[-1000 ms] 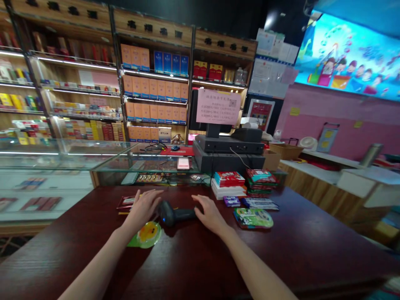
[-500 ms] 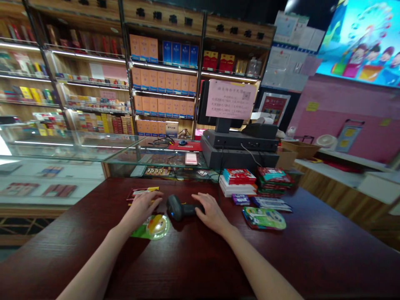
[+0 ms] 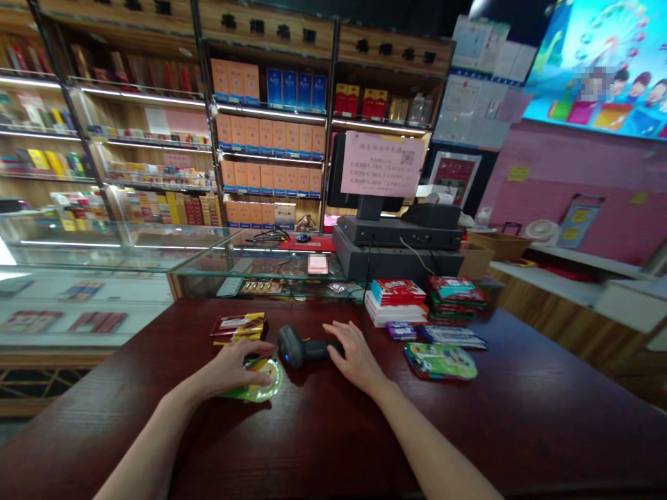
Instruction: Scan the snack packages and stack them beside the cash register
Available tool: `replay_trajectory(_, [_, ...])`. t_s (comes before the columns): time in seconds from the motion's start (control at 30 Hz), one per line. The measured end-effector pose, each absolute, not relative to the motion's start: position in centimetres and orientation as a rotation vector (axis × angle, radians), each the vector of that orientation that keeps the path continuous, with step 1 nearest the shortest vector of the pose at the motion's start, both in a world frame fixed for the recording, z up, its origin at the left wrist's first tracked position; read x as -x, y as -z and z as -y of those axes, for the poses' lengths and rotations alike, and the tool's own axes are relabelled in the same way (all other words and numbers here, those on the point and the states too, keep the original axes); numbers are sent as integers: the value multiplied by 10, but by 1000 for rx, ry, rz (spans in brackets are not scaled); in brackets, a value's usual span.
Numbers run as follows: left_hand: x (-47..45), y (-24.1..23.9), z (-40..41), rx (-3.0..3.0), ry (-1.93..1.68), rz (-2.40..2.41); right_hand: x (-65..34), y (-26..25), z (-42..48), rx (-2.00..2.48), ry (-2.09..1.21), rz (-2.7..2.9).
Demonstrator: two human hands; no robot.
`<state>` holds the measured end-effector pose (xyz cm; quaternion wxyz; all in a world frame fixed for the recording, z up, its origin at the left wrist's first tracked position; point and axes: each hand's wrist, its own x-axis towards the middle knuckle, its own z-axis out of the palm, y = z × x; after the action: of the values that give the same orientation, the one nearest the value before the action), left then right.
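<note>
A black barcode scanner (image 3: 298, 347) lies on the dark red counter (image 3: 323, 430), its head to the left. My right hand (image 3: 354, 355) rests on the scanner's handle with the fingers laid over it. My left hand (image 3: 234, 366) lies on a round green and yellow packet (image 3: 267, 382) just left of the scanner, fingers curled around its edge. A red and yellow packet (image 3: 238, 326) lies flat behind my left hand.
To the right sit stacks of red and green packets (image 3: 427, 300), small blue packets (image 3: 401, 331) and a round green packet (image 3: 440, 361). A cash register (image 3: 396, 243) with a pink notice stands behind on a glass display case (image 3: 156, 257). Stocked shelves (image 3: 260, 146) fill the back wall.
My left hand has drawn back from the red and yellow packet onto the round green packet. My right hand stays on the scanner handle. The camera has shifted slightly.
</note>
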<state>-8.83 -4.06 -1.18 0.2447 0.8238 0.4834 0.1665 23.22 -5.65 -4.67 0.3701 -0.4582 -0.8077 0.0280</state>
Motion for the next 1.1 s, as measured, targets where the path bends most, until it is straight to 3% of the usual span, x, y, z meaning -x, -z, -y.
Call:
replay_trajectory(0.27, [87,15,43,-2249,-446,-1242,-234,46,58,1200,-82,2046])
replay_trajectory(0.73, [96,44,16,-2586,-794,-1263,-235,43,65,1210,-74,2001])
replay_trajectory(1.1, [70,-3,28,-2591,-1117,-1329,-233,35,69,1124,-16,1966])
